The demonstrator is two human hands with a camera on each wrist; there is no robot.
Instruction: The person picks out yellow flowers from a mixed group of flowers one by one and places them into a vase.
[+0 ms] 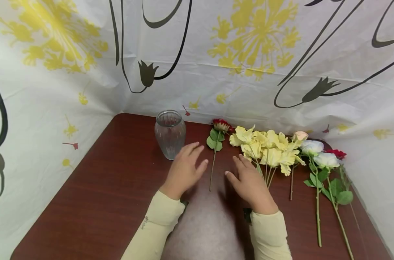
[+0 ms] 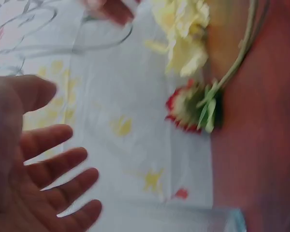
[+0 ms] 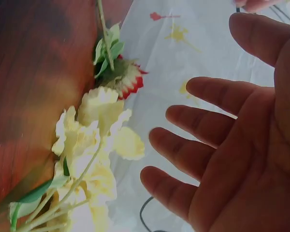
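My left hand (image 1: 185, 170) hovers over the table just in front of the clear glass vase (image 1: 170, 139), fingers spread and holding nothing. To its right, my right hand (image 1: 250, 184) is held beside the bunch of yellow flowers (image 1: 265, 146), also with nothing in its grasp. Between the two hands lies a single red flower (image 1: 221, 125) with green leaves, its stem pointing toward me. In the right wrist view the outstretched fingers (image 3: 203, 125) are apart from the yellow petals (image 3: 94, 159). The left wrist view shows an uncurled palm (image 2: 29, 193).
Farther right lie white roses (image 1: 327, 160) on long stems, a peach flower (image 1: 300, 135) and another red flower (image 1: 337, 154). The brown table (image 1: 96, 195) meets a patterned white sheet (image 1: 197, 83) at the back and sides.
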